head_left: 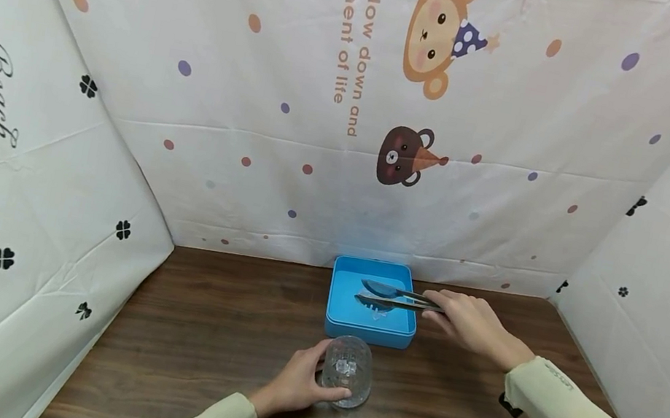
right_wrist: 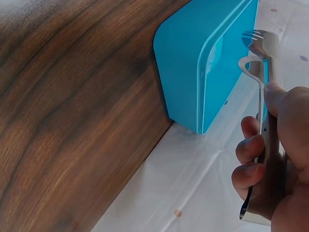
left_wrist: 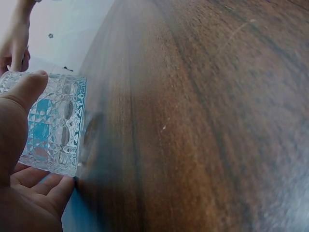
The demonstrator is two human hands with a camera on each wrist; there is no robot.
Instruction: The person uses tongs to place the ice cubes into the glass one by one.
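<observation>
My left hand (head_left: pixel 301 379) grips a clear patterned glass (head_left: pixel 347 374) standing on the wooden table, with the thumb on its near side. In the left wrist view the thumb and fingers lie around the glass (left_wrist: pixel 58 123). Metal serving tongs (right_wrist: pixel 268 159) are held in my right hand (head_left: pixel 475 325), fingers curled round their arms. Their ends, one fork-like and one looped, are apart over the blue plastic box (head_left: pixel 370 336). Inside the box, below the tongs, is something small and clear; its kind is too small to tell.
Dark wooden tabletop (head_left: pixel 207 335) lies around the glass and box. A white printed cloth (head_left: pixel 284 193) rises behind the box, and similar white cloths stand at the left and right sides. The box sits close to the back cloth.
</observation>
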